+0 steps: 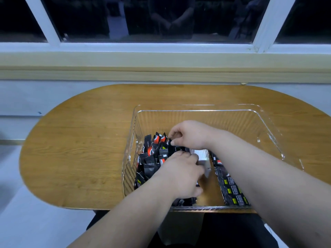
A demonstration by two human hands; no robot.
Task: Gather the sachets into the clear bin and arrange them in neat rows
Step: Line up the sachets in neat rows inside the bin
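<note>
In the clear bin (pixel 197 107) — right hand (pixel 188 136) pinches sachets (pixel 152 154), left hand (pixel 179 174) clutches more

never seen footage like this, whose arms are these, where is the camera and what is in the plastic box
No machine here: a person works with two bare hands, and the single camera sits on their head, looking forward and down. That is why both forearms reach in from the lower corners. On the wooden table stands a clear bin. In its left part lie loose sachets, black with red marks, in an untidy heap; a tidier row of sachets lies to their right. The right hand pinches some of the loose sachets, and the left hand curls over others nearer the person.
</note>
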